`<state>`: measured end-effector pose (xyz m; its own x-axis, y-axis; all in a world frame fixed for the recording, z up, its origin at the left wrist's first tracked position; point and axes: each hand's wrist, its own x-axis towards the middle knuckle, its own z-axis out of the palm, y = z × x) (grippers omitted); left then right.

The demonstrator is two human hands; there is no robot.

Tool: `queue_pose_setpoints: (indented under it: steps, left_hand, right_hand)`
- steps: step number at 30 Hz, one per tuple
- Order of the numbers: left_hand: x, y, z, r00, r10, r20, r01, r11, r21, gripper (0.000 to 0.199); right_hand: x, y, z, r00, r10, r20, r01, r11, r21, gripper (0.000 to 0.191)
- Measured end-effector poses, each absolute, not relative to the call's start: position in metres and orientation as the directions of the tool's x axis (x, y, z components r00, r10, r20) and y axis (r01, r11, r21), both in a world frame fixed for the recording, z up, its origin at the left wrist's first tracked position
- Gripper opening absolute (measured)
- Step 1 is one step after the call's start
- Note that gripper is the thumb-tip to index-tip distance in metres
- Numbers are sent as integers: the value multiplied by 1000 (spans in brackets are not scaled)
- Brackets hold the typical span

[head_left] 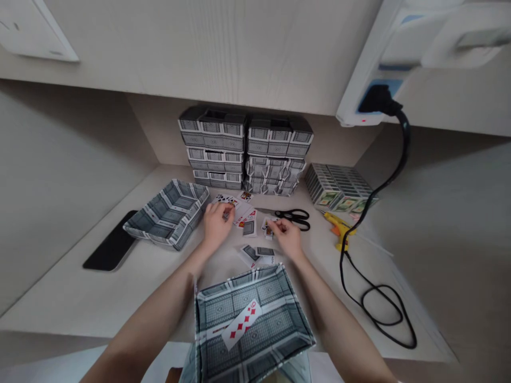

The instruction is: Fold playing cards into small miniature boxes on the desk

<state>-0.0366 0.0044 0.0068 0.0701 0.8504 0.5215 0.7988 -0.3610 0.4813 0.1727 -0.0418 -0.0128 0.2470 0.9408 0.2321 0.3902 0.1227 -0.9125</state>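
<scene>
My left hand (218,219) is over loose playing cards (227,199) in the middle of the table, its fingers bent together; what they hold, if anything, is too small to tell. To its right, my right hand (284,234) pinches a playing card (267,229). Between my hands lies a face-down card (249,228). Nearer me are a few folded cards (265,251). A tray made of cards (275,319) stands close to my body, between my forearms, with a nine of diamonds (241,324) lying inside it.
Another card tray (170,213) sits at the left beside a black phone (112,242). Stacked card boxes (215,141) stand at the back. Black scissors (295,215), a yellow glue gun (338,227), card packs (339,186) and a looping black cable (383,287) are on the right.
</scene>
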Motion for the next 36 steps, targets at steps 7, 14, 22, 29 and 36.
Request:
queue_pose_setpoints:
  steps: [7,14,22,29,36]
  left_hand:
    - [-39,12,-8,149,890,431,849,-338,405,42]
    - [-38,5,-4,124,933,338,898,-250,362,42]
    - [-35,-1,4,177,929,326,919,-275,284,40]
    - [-34,-4,9,246,932,268,937,-300,182,44]
    - [-33,-7,10,361,901,242,895,-408,182,42]
  right_hand:
    - [168,-42,-21,208,939,275,499,140,-855,39]
    - [167,-38,-22,204,942,266,530,123,-839,36]
    - [166,-42,-20,182,944,275,506,150,-849,38]
    - [166,-46,-19,143,948,283,529,168,-832,36]
    - [166,-49,-16,119,949,292,539,185,-822,32]
